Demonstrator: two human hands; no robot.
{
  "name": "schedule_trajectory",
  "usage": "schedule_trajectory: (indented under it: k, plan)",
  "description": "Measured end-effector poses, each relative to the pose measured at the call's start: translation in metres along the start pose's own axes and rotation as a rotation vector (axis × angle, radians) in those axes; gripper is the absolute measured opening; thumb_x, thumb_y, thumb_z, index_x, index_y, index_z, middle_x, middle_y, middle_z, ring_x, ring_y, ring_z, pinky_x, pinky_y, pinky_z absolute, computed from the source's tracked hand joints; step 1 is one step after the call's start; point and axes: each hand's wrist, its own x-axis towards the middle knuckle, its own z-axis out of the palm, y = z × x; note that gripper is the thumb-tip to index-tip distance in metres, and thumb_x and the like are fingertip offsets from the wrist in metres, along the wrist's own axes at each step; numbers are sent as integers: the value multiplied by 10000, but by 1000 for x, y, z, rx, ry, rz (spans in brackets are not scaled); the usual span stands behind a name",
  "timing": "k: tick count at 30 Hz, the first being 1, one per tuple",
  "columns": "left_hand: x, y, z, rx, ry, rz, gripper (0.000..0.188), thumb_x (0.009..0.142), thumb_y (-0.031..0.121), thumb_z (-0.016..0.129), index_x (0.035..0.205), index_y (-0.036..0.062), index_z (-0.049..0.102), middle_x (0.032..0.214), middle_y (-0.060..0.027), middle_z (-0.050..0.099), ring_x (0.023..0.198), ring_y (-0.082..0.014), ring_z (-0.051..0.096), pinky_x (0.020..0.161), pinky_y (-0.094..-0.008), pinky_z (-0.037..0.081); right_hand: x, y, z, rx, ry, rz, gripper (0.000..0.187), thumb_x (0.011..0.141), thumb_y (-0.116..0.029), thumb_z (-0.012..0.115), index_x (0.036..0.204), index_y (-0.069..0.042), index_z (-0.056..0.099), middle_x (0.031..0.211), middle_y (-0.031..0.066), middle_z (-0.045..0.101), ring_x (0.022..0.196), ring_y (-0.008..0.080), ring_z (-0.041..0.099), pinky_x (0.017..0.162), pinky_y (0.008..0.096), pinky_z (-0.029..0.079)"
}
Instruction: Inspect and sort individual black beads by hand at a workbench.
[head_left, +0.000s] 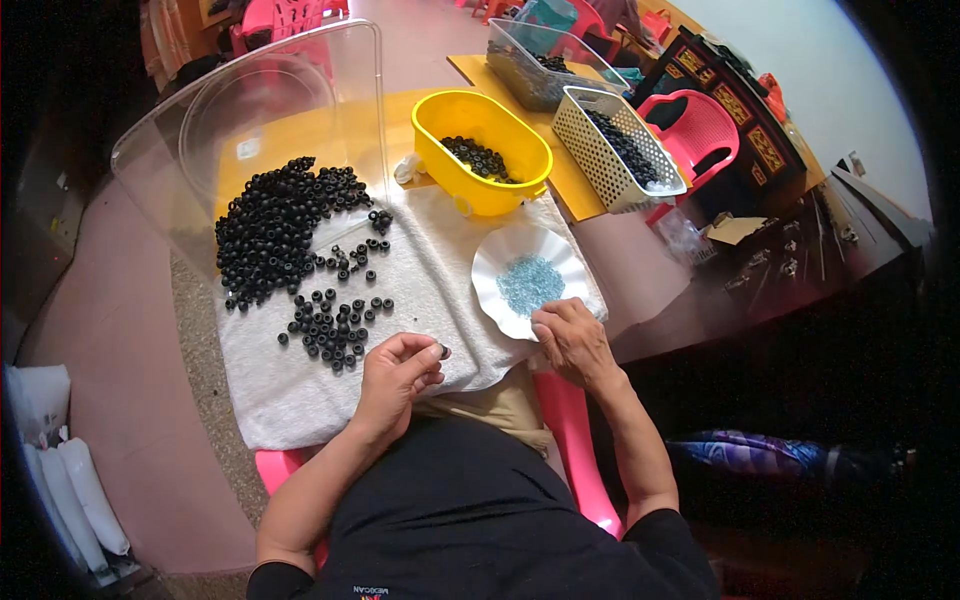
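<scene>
My left hand [393, 382] is closed, pinching a small black ring-shaped part [445, 352] between thumb and forefinger above the white towel [415, 260]. My right hand [572, 345] is at the near rim of a white fluted dish [492, 257], its fingers bent together; whatever they hold, if anything, is hidden. Tiny pale blue translucent pieces [530, 284] lie in the middle of the dish. A loose cluster of black ring-shaped parts [325, 330] is spread just beyond my left hand. Farther off, a big heap of the same parts [275, 225] covers the towel's far left.
A yellow oval tub [430, 150] of black parts stands behind the dish. Beyond it are a cream perforated basket [625, 185] and a clear bin [515, 85]. A large clear plastic lid [380, 100] leans up behind the heap. A pink chair [700, 130] is at the right.
</scene>
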Motion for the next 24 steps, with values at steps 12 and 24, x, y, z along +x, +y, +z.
schedule_trajectory:
  k: [12, 24]
  plan:
    - [1, -2, -1, -8, -11, 1, 131, 888, 97, 675, 969, 12, 617, 913, -91, 680, 740, -120, 627, 688, -254, 545, 18, 0, 4, -26, -58, 162, 148, 817, -119, 652, 935, -32, 675, 878, 131, 648, 845, 322, 612, 759, 406, 495]
    - [-2, 2, 1, -24, -9, 4, 122, 884, 90, 680, 960, 7, 633, 886, -78, 673, 713, -110, 615, 681, -236, 530, 23, -1, 9, 7, -16, 212, 74, 794, -120, 648, 807, -62, 692, 792, 115, 653, 807, 307, 633, 732, 408, 505]
